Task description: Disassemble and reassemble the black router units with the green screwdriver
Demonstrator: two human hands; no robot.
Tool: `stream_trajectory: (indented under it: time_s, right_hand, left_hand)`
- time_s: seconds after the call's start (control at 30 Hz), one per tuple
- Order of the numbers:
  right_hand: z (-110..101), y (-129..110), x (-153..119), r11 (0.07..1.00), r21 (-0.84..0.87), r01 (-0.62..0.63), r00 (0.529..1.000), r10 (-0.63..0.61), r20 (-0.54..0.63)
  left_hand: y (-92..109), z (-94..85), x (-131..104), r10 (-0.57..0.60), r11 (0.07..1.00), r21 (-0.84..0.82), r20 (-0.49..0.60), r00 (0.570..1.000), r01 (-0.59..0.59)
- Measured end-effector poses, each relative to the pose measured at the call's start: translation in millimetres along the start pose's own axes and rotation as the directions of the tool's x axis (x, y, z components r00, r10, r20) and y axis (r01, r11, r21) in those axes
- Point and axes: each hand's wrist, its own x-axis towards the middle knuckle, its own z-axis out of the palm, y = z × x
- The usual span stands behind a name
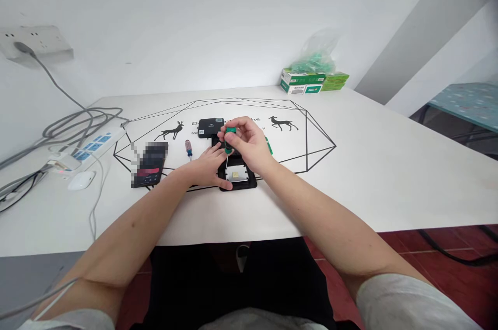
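My right hand (249,143) is closed round the green handle of a screwdriver (230,133). Its thin shaft points down at a black device casing (252,183) lying on the table. Inside that casing shows a silvery plate (237,173) with a small yellowish square on it. My left hand (208,166) lies with fingers spread over the casing's left side, its thumb on the near edge. Just behind is a black flat cover (210,128) with small labels. A sliver of green board (269,145) shows beyond my right hand, mostly hidden by it.
A second screwdriver (189,148) and a phone (150,165) lie to the left. Farther left are a power strip (97,144), a white mouse-like case (81,180) and coiled grey cables (78,125). Green and white boxes (303,81) with a plastic bag (317,57) stand at the back right.
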Motion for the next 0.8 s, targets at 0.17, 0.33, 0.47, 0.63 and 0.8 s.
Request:
stream_trajectory:
  time_s: [0.17, 0.33, 0.47, 0.63, 0.8]
  right_hand:
    - [1.9, 2.7, 1.1, 0.998, 0.036, 0.048, 0.997, -0.050, 0.065]
    - [-6.4, 7.3, 2.9, 0.999, 0.040, -0.009, 0.994, 0.004, 0.113]
    - [-12.3, 10.9, 4.1, 0.990, -0.121, 0.078, 0.996, -0.071, 0.059]
    - [-16.8, 12.2, 8.0, 0.858, -0.410, 0.308, 0.942, -0.335, 0.008]
    - [-14.8, 11.8, 5.2, 0.912, -0.321, 0.256, 0.958, -0.283, -0.039]
  left_hand:
    - [-0.5, 0.0, 0.9, 0.012, 1.000, 0.002, 0.010, 1.000, -0.012]
    - [4.9, -3.5, 0.1, -0.055, 0.999, 0.003, 0.058, 0.997, 0.054]
    - [2.6, -2.1, -1.1, -0.069, 0.998, -0.001, 0.075, 0.995, 0.070]
    - [1.0, -0.3, -2.0, -0.083, 0.997, -0.005, 0.073, 0.994, 0.083]
    - [1.7, -0.6, -1.0, -0.096, 0.995, 0.014, 0.083, 0.992, 0.096]
